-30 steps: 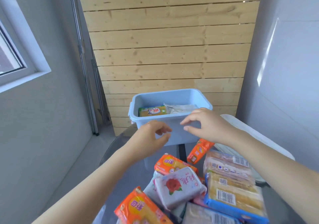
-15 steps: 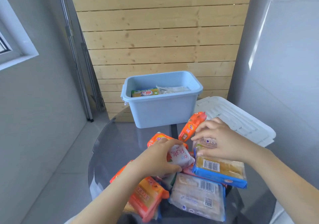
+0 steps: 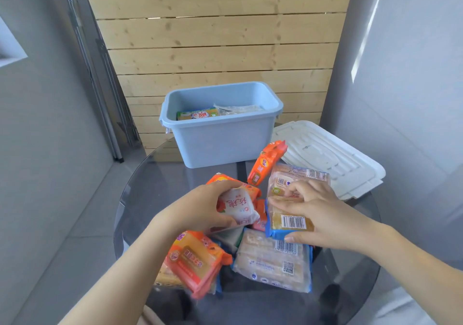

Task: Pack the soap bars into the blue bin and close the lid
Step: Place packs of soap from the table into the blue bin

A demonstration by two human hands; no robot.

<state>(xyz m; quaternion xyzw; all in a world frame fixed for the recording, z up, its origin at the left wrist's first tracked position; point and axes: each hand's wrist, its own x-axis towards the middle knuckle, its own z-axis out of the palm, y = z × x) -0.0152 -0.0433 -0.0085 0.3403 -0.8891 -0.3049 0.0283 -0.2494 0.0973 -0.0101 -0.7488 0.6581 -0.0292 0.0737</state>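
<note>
The open blue bin [image 3: 225,144] stands at the far side of the round glass table, with a green-yellow soap pack [image 3: 198,114] and a clear pack inside. Its white lid [image 3: 330,156] lies flat to the right. A heap of soap packs covers the table's middle. My left hand [image 3: 198,209] grips a white soap pack with a red rose [image 3: 238,207] on top of the heap. My right hand [image 3: 318,214] clasps a blue-edged pack with a barcode [image 3: 290,222]. An orange pack [image 3: 265,164] leans upright behind them.
More packs lie nearer me: an orange one [image 3: 198,262] and a large clear one with blue trim [image 3: 275,259]. The glass table [image 3: 160,174] ends close on all sides. A wooden slat wall is behind the bin, grey walls on both sides.
Both hands came back from the bin's front rim to the heap and closed on packs, the left on the white rose pack, the right on the blue-edged one. The view tilted downward.
</note>
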